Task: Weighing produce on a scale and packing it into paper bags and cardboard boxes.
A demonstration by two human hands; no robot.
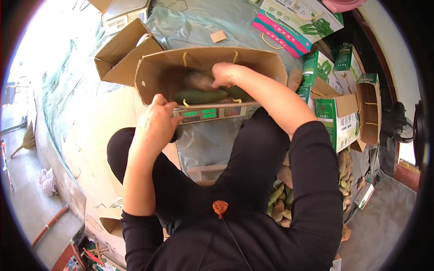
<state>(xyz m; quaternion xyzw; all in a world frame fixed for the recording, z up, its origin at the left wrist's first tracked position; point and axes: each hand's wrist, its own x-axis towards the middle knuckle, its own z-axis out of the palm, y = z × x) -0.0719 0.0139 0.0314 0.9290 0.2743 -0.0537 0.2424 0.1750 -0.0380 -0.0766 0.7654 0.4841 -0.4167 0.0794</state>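
Right grip (pixel 223 75) around brownish vegetable (pixel 197 81), forearm (pixel 266 97) angled over carton (pixel 257 63), left grip (pixel 157 116) holding rim (pixel 212 105)

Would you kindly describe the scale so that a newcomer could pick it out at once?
Start at the big open carton in front of the person, with the right hand inside. Just below its near edge shows the narrow front of the scale. Glowing green displays set it apart from the plain brown carton above.
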